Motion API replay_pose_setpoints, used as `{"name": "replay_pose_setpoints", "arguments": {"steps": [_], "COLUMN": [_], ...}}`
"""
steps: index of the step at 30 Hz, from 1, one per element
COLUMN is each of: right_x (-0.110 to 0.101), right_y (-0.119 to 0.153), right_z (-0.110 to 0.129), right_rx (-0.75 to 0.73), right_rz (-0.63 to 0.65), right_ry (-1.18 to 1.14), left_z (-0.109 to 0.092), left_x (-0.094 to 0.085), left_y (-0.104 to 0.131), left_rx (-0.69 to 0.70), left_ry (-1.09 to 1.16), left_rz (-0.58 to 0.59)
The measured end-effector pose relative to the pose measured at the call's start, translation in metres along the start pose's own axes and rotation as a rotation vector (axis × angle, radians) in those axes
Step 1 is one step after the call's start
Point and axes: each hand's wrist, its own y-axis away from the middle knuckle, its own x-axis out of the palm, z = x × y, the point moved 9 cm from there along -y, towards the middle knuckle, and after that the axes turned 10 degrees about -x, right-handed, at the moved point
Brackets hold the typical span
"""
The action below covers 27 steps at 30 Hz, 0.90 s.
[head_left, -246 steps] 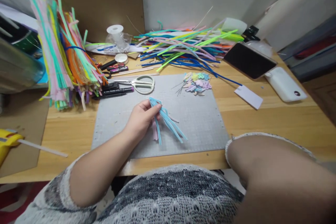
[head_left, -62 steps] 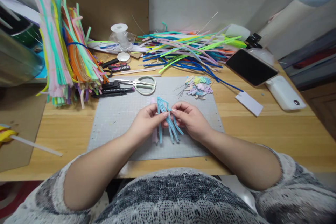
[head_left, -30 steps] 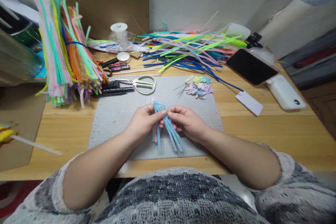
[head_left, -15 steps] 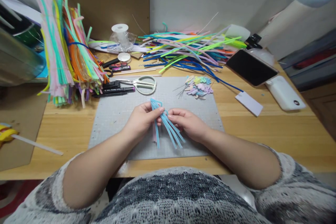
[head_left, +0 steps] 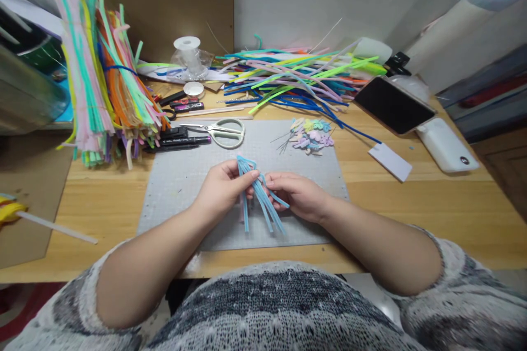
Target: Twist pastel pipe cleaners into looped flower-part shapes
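Blue stems (head_left: 265, 208): gathered between the two hands, over the middle of the mat (head_left: 177, 197); folded at the top, loose lengths fanning toward the mat's near edge.
Left hand (head_left: 222, 189): on the left of the mat's middle, thumb laid across the blue stems below the fold, fingers curled behind, so the bunch is firmly gripped.
Right hand (head_left: 302, 197): right of the mat's middle, fingers bent, thumb and forefinger close beside one stem that slants out past them; from where I stand I cannot tell whether they pinch it.
Pink piece (head_left: 241, 214): behind the blue stems, over the mat, mostly hidden; I cannot tell whether it is joined to them.
Stem weight: next to nothing, I'd guess; fingertips alone should carry the bunch.
Stem bends: they look like fuzz over thin wire, so probably soft outside, springy inside, and likely to keep a crease.
Stem fuzz: should grip the skin rather than slip; hard squeezing could flatten it.
Fold: the steadiest hold seems to be just below it, where the stems crowd together; a single tail is better taken near its bend, since its far end would whip about.
Flowers (head_left: 312, 134): on the mat, near its far right corner.
Scissors (head_left: 228, 134): at the mat's far edge, left of its middle.
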Motion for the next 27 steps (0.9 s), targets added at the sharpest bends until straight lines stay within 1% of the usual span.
{"name": "replay_pose_setpoints", "arguments": {"steps": [5, 10, 17, 22, 27], "right_x": [0.003, 0.005, -0.001, 0.006, 0.005], "right_y": [0.001, 0.002, 0.002, 0.000, -0.001], "right_z": [0.001, -0.001, 0.007, 0.003, 0.001], "right_rx": [0.029, 0.059, 0.013, -0.001, -0.006], "right_rz": [-0.003, 0.007, 0.003, 0.093, 0.060], "right_ry": [0.078, 0.102, 0.098, 0.056, -0.028], "left_z": [-0.001, -0.001, -0.005, -0.004, 0.000], "left_x": [0.002, 0.005, 0.005, 0.006, 0.010], "left_y": [0.002, 0.004, 0.004, 0.004, 0.004], "left_rx": [0.007, -0.002, 0.017, 0.006, -0.007], "left_ry": [-0.029, -0.058, -0.085, -0.053, 0.038], "left_rz": [0.001, -0.004, 0.018, 0.015, 0.059]}}
